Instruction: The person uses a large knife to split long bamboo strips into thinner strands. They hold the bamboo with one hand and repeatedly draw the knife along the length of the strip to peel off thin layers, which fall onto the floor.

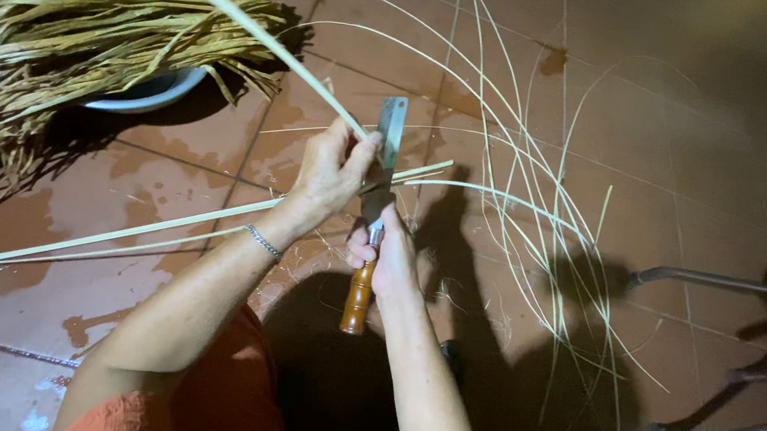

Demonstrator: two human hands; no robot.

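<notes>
My right hand [386, 256] grips the brown wooden handle of a knife [388, 137], whose flat steel blade points away from me. My left hand [332, 173] pinches a long pale bamboo strip [233, 14] right beside the blade. The strip runs up to the top left of the view. The blade's edge meets the strip between my two hands. A thin bracelet circles my left wrist. Thinner split strips [492, 194] curve off to the right from the blade.
A big bundle of dried straw-coloured fibres [58, 34] lies over a pale basin [152, 95] at top left. Several thin strips [541, 185] sprawl across the wet reddish tile floor [166, 181]. Metal chair legs [732, 284] stand at the right.
</notes>
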